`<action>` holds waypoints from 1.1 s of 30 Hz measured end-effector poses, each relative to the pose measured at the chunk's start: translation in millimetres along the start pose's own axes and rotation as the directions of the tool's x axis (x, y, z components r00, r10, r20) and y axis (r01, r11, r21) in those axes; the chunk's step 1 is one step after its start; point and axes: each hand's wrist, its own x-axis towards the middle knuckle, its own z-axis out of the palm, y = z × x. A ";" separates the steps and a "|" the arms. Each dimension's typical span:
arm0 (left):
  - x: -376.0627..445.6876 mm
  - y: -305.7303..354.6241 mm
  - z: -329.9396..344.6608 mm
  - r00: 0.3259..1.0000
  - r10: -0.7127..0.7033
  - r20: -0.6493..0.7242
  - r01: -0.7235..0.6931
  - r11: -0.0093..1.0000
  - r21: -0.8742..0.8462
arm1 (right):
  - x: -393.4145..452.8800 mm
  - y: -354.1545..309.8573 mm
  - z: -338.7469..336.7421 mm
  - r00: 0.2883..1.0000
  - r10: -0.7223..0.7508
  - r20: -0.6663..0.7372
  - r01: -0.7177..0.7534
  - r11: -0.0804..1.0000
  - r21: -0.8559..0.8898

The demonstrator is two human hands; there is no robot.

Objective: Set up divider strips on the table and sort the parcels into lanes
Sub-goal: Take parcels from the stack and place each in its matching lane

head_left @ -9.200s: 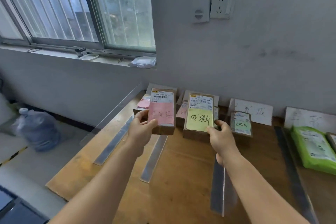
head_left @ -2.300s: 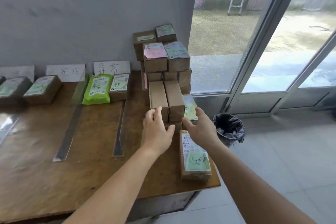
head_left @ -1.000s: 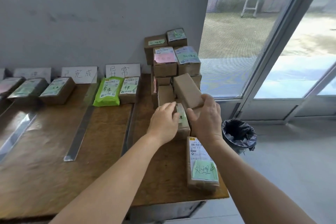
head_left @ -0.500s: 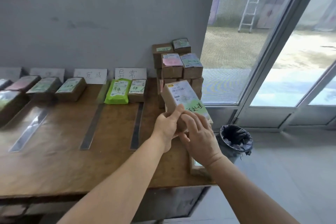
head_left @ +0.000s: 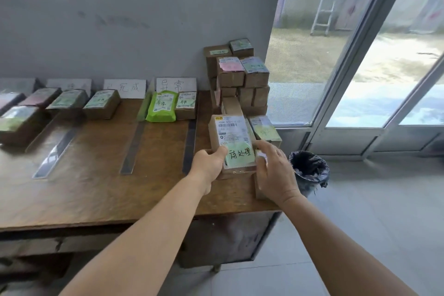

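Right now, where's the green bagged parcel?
The green bagged parcel lies at the back of the table, below the rightmost wall sign, with a small brown box touching its right side.

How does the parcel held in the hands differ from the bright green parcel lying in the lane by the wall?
The held parcel is a brown cardboard box; the green parcel is a soft plastic bag. The held parcel is gripped by the left hand, with the right hand alongside; the green parcel lies untouched on the table. Both carry printed labels with handwritten characters.
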 end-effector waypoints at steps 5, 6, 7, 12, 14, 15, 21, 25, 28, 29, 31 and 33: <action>-1.0 -31.7 -1.1 0.997 -0.068 0.038 0.063 0.990 0.128 | -15.3 35.9 -1.6 0.935 0.351 -0.051 -0.348 0.935 0.066; -0.8 -37.5 0.3 0.997 -0.073 0.029 0.068 0.987 0.145 | -18.1 42.8 -2.6 0.916 0.400 -0.034 -0.397 0.915 0.066; -0.9 -42.8 1.8 0.996 -0.085 0.017 0.081 0.984 0.159 | -20.7 49.1 -3.2 0.900 0.436 -0.017 -0.435 0.899 0.057; 10.4 -62.8 12.8 0.988 -0.135 -0.072 0.147 0.969 0.198 | -29.3 74.2 1.9 0.842 0.531 0.098 -0.529 0.847 -0.048; 16.1 -64.7 17.7 0.984 -0.149 -0.100 0.167 0.963 0.213 | -27.6 82.2 6.2 0.802 0.578 0.152 -0.581 0.814 -0.032; 18.2 -64.6 20.4 0.982 -0.149 -0.113 0.171 0.960 0.223 | -25.8 86.1 8.1 0.780 0.600 0.176 -0.605 0.795 -0.032; 26.3 -64.7 36.6 0.978 -0.099 -0.186 0.154 0.938 0.311 | -15.3 98.0 16.2 0.698 0.646 0.309 -0.680 0.733 0.004; 25.9 -68.7 38.4 0.989 -0.068 -0.134 0.114 0.921 0.372 | -14.3 103.2 18.3 0.682 0.630 0.371 -0.686 0.727 0.026; 22.1 -71.4 36.2 0.994 -0.058 -0.092 0.089 0.920 0.382 | -15.7 105.4 18.7 0.681 0.628 0.376 -0.696 0.715 0.066; 20.0 -72.2 35.9 0.994 -0.055 -0.090 0.086 0.920 0.382 | -16.2 105.7 18.5 0.684 0.627 0.373 -0.698 0.712 0.083; 15.0 -72.7 35.7 0.994 -0.048 -0.101 0.082 0.925 0.370 | -17.0 105.6 17.0 0.693 0.617 0.372 -0.695 0.709 0.120; 9.2 -72.9 35.5 0.993 -0.026 -0.113 0.061 0.945 0.323 | -17.3 104.7 11.7 0.717 0.597 0.360 -0.681 0.710 0.178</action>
